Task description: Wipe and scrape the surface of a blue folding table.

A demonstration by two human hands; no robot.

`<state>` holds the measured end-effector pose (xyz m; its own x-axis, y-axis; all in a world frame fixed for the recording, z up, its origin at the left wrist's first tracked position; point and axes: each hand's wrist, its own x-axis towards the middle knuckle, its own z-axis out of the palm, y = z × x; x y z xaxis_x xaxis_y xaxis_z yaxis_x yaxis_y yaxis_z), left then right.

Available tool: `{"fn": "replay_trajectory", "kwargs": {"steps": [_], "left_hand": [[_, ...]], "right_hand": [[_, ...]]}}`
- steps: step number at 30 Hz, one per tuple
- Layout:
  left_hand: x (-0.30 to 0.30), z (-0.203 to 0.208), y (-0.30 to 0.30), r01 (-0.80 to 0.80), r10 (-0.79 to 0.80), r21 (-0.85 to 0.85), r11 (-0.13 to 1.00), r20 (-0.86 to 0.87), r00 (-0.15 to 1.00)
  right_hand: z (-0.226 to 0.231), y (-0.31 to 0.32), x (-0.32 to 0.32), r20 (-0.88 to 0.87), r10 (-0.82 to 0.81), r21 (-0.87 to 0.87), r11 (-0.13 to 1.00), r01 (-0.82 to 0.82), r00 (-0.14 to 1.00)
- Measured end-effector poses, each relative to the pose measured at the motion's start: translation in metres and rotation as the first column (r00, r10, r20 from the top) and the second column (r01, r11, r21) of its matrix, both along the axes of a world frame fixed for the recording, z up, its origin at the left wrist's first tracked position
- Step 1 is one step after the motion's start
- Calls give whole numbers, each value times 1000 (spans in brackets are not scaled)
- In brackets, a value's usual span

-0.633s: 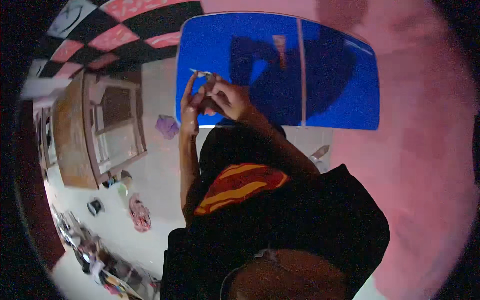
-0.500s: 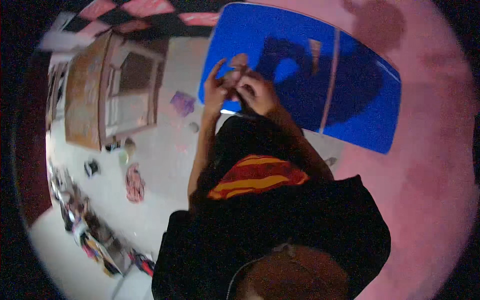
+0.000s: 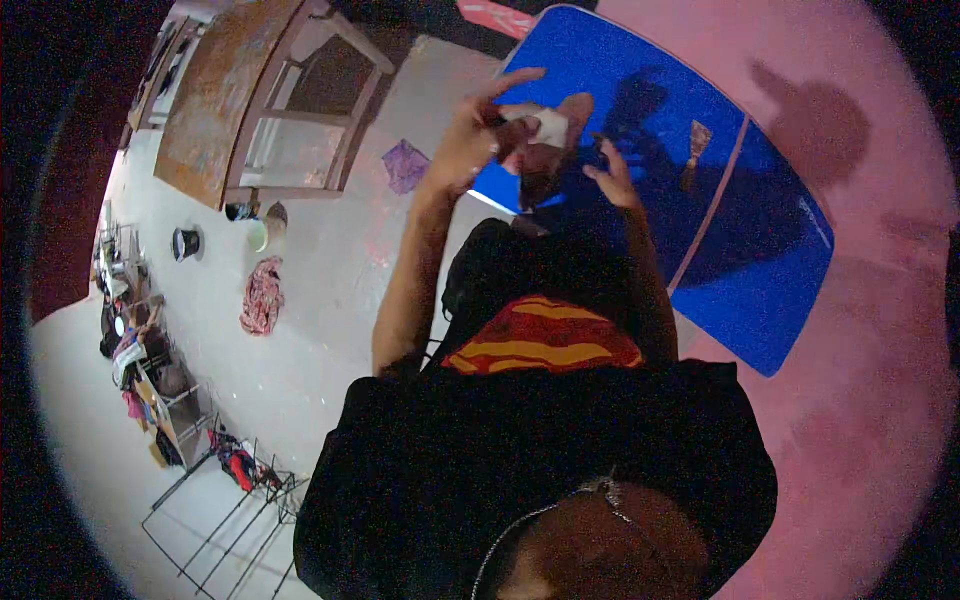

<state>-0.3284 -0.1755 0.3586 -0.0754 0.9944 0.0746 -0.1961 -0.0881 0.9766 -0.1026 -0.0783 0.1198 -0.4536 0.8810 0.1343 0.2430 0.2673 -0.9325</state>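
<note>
My left hand (image 3: 475,140) is closed round a pinkish-brown, shoe-shaped thing (image 3: 574,112) with a white patch, its index finger stretched out past it. What kind of thing it is I cannot make out for certain. Just right of it, my right hand (image 3: 614,182) is raised with fingers apart and nothing in them. Both hands are over the near left part of a blue table (image 3: 755,315). On the tabletop, to the right of my right hand, lies a flat brush (image 3: 695,150) with pale bristles.
A worn wooden table (image 3: 225,100) stands at the upper left. On the pale floor lie a purple cloth (image 3: 405,166), a crumpled red-and-white cloth (image 3: 262,297) and a dark cup-like container (image 3: 186,243). A black wire rack (image 3: 215,525) is at the lower left. Pink wall or floor borders the right.
My hands, which were together, have come apart; the right has moved off to the right and opened. The left keeps the shoe-shaped thing. The view has swung, shifting the table rightward.
</note>
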Motion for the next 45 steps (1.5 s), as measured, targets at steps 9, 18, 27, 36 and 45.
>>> {"fn": "replay_trajectory", "kwargs": {"steps": [9, 18, 27, 36, 45], "left_hand": [[-60, 86, 5, 45, -44, 11, 999, -55, 998], [-117, 114, -1, -90, 124, 181, 979, -189, 974], [-141, 108, -21, -398, 399, 30, 917, -107, 911], [-148, 5, 17, -248, 233, -61, 967, -185, 955], [-71, -164, 43, 133, -95, -136, 982, 258, 962]], "right_hand": [[-2, 23, -67, -589, -29, -709, 499, -499, 808], [36, -3, -143, -736, -183, -676, 146, -722, 652], [72, -14, -62, -756, 5, -555, 526, -645, 655], [171, -4, 46, -414, -433, -622, 777, 99, 800], [254, 110, 52, -161, -172, 70, 980, 185, 972]]}}
